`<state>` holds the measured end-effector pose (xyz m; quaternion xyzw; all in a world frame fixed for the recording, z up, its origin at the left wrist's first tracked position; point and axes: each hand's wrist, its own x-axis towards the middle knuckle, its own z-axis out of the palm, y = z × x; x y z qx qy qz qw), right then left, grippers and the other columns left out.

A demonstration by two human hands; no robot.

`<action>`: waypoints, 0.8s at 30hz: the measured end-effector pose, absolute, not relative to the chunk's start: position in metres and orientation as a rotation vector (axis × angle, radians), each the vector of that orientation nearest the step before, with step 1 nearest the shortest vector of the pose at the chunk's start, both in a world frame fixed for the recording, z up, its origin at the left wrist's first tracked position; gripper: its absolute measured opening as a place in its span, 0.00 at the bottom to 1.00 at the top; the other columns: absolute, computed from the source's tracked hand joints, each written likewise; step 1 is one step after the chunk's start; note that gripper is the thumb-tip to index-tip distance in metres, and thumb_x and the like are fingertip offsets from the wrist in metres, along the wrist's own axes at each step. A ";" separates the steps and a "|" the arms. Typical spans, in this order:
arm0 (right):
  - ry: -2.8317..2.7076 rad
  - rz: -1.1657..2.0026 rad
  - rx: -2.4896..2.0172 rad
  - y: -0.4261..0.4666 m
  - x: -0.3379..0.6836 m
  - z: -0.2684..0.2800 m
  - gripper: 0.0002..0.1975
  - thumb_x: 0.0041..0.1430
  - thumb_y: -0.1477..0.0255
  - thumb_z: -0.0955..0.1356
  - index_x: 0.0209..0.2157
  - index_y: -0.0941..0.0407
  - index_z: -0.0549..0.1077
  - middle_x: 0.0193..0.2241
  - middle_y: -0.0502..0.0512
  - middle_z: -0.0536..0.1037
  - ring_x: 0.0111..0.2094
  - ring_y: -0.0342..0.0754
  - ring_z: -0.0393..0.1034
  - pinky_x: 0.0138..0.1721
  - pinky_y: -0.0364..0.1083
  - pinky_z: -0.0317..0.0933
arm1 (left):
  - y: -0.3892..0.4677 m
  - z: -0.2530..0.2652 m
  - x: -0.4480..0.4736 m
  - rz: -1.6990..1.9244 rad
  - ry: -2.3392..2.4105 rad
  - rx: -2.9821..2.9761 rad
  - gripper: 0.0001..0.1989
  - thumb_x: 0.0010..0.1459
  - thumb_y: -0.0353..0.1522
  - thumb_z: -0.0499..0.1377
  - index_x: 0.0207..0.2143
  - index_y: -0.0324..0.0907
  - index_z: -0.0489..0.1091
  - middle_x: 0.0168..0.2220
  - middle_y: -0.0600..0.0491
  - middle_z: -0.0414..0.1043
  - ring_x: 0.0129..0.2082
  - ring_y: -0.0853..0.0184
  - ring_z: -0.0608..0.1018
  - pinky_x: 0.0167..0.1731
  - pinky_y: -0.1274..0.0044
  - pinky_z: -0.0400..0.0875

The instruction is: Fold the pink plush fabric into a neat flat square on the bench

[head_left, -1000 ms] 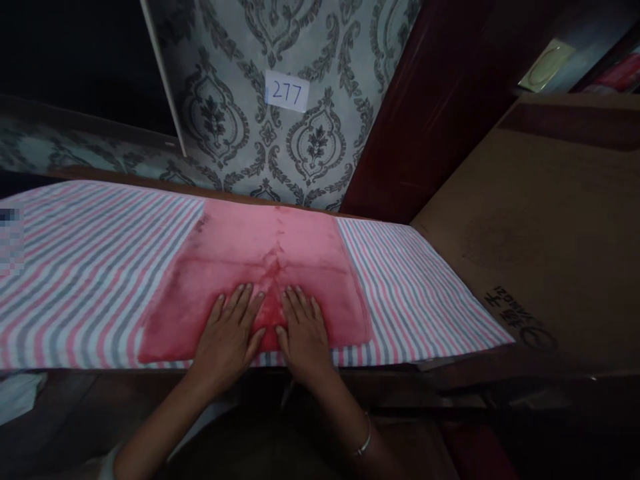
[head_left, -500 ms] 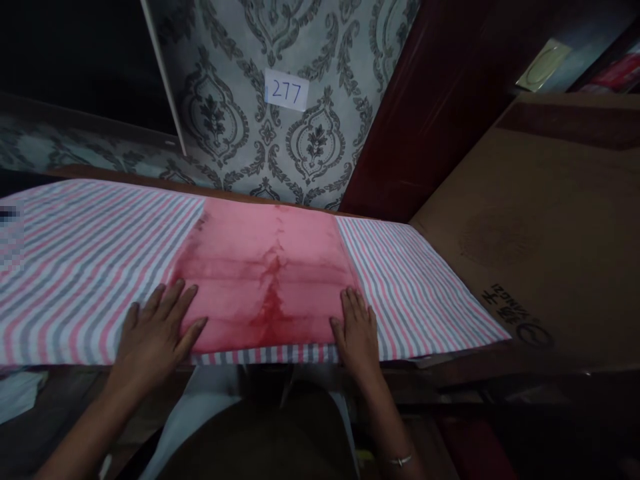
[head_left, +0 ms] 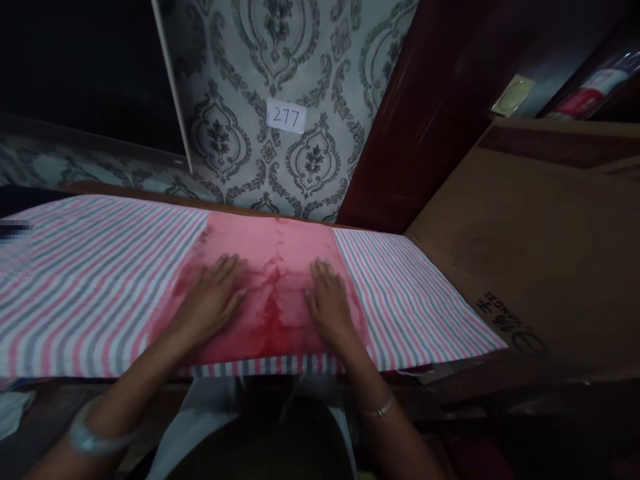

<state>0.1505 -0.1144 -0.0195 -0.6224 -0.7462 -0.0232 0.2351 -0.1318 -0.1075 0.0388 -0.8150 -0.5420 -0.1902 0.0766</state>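
Observation:
A pink cloth with a darker red pattern down its middle lies flat over a striped pink, grey and white cloth. My left hand rests palm down on the left half of the pink cloth, slightly blurred, its fingers stretched out. On the right half, my right hand lies flat too, fingers extended forward. Neither hand grips the fabric. Between them the red pattern stays in view. The striped cloth shows on both sides and along the front edge.
A dark screen is at upper left. A paper marked 277 hangs on the patterned wall. A large cardboard box borders the cloth at right, beside a dark red panel.
Both hands have moved inward and forward, from the side edges of the pink cloth onto its surface. The view has tilted up slightly.

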 end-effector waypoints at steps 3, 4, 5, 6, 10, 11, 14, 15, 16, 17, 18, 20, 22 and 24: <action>-2.166 0.024 -1.631 -0.070 0.111 0.006 0.31 0.70 0.65 0.57 0.71 0.57 0.48 0.72 0.60 0.48 0.72 0.54 0.36 0.69 0.62 0.36 | -0.078 0.058 -0.091 -0.518 -1.638 -2.561 0.29 0.67 0.38 0.42 0.68 0.42 0.57 0.69 0.43 0.56 0.70 0.57 0.58 0.65 0.56 0.54; -2.181 0.048 -1.634 -0.058 0.101 0.012 0.31 0.70 0.66 0.57 0.71 0.58 0.50 0.72 0.60 0.48 0.72 0.54 0.37 0.69 0.62 0.37 | -0.068 0.059 -0.083 -0.493 -1.670 -2.563 0.29 0.67 0.37 0.42 0.68 0.40 0.57 0.70 0.43 0.55 0.70 0.56 0.57 0.65 0.55 0.53; -2.191 0.065 -1.641 -0.049 0.094 0.016 0.30 0.70 0.66 0.57 0.70 0.58 0.51 0.72 0.60 0.49 0.72 0.53 0.38 0.69 0.61 0.38 | -0.058 0.057 -0.076 -0.459 -1.700 -2.560 0.28 0.67 0.36 0.43 0.67 0.40 0.57 0.70 0.42 0.54 0.70 0.56 0.56 0.65 0.54 0.52; -2.197 0.074 -1.653 -0.042 0.088 0.017 0.29 0.70 0.67 0.56 0.70 0.58 0.52 0.72 0.60 0.50 0.72 0.53 0.39 0.68 0.61 0.39 | -0.048 0.052 -0.072 -0.423 -1.722 -2.558 0.28 0.67 0.36 0.43 0.67 0.40 0.58 0.70 0.42 0.53 0.70 0.55 0.56 0.65 0.53 0.51; -2.238 0.104 -1.710 -0.034 0.081 0.006 0.28 0.71 0.68 0.57 0.69 0.59 0.54 0.70 0.60 0.55 0.71 0.53 0.43 0.68 0.61 0.40 | -0.025 0.014 -0.070 -0.360 -1.729 -2.582 0.28 0.67 0.37 0.43 0.66 0.42 0.60 0.70 0.42 0.54 0.70 0.52 0.56 0.65 0.48 0.47; -2.243 0.117 -1.725 -0.035 0.081 0.003 0.28 0.71 0.68 0.57 0.69 0.59 0.55 0.70 0.60 0.55 0.71 0.53 0.44 0.69 0.61 0.40 | -0.022 0.005 -0.071 -0.369 -1.722 -2.589 0.28 0.67 0.37 0.43 0.67 0.43 0.60 0.70 0.43 0.54 0.70 0.52 0.56 0.64 0.47 0.47; -2.230 0.142 -1.746 -0.039 0.081 -0.003 0.28 0.71 0.68 0.57 0.69 0.58 0.56 0.70 0.58 0.55 0.71 0.52 0.45 0.69 0.60 0.39 | -0.020 -0.009 -0.075 -0.392 -1.703 -2.599 0.28 0.67 0.37 0.43 0.67 0.44 0.59 0.69 0.43 0.55 0.70 0.52 0.56 0.64 0.46 0.47; -2.223 0.149 -1.751 -0.039 0.081 -0.003 0.27 0.71 0.68 0.57 0.69 0.58 0.56 0.70 0.58 0.54 0.71 0.52 0.45 0.69 0.60 0.39 | -0.020 -0.010 -0.076 -0.393 -1.694 -2.603 0.28 0.67 0.37 0.43 0.67 0.43 0.59 0.69 0.42 0.55 0.70 0.52 0.56 0.64 0.46 0.47; -2.218 0.157 -1.754 -0.039 0.081 -0.003 0.27 0.71 0.67 0.57 0.69 0.57 0.56 0.70 0.57 0.54 0.71 0.52 0.44 0.69 0.60 0.39 | -0.020 -0.010 -0.076 -0.392 -1.692 -2.602 0.28 0.66 0.37 0.43 0.67 0.43 0.59 0.69 0.42 0.55 0.70 0.52 0.57 0.64 0.46 0.47; -2.215 0.164 -1.756 -0.039 0.081 -0.002 0.27 0.71 0.67 0.57 0.69 0.56 0.56 0.70 0.57 0.54 0.71 0.52 0.44 0.69 0.60 0.39 | -0.021 -0.009 -0.076 -0.387 -1.694 -2.600 0.28 0.66 0.37 0.44 0.67 0.43 0.59 0.69 0.43 0.55 0.70 0.51 0.57 0.64 0.46 0.48; -2.213 0.169 -1.756 -0.039 0.081 -0.001 0.27 0.71 0.67 0.56 0.69 0.56 0.56 0.70 0.56 0.54 0.71 0.52 0.44 0.69 0.61 0.38 | -0.021 -0.007 -0.076 -0.378 -1.699 -2.596 0.28 0.66 0.37 0.44 0.67 0.43 0.59 0.70 0.43 0.55 0.70 0.51 0.57 0.64 0.46 0.48; -2.212 0.174 -1.752 -0.039 0.080 0.000 0.28 0.71 0.67 0.56 0.69 0.56 0.56 0.70 0.57 0.54 0.71 0.52 0.44 0.69 0.61 0.38 | -0.023 -0.004 -0.075 -0.360 -1.714 -2.578 0.28 0.66 0.37 0.44 0.67 0.42 0.59 0.70 0.43 0.55 0.70 0.51 0.57 0.64 0.47 0.49; -2.211 0.183 -1.747 -0.040 0.080 0.002 0.28 0.71 0.67 0.56 0.69 0.58 0.56 0.70 0.57 0.54 0.71 0.52 0.44 0.69 0.60 0.38 | -0.025 -0.002 -0.074 -0.363 -1.726 -2.549 0.28 0.66 0.37 0.45 0.67 0.42 0.59 0.69 0.42 0.55 0.70 0.51 0.58 0.64 0.49 0.50; -2.203 0.196 -1.756 -0.042 0.080 0.004 0.27 0.71 0.67 0.56 0.68 0.59 0.57 0.70 0.58 0.55 0.71 0.52 0.45 0.69 0.60 0.39 | -0.026 -0.003 -0.074 -0.387 -1.729 -2.527 0.28 0.66 0.37 0.45 0.66 0.41 0.60 0.69 0.41 0.55 0.69 0.51 0.58 0.64 0.50 0.51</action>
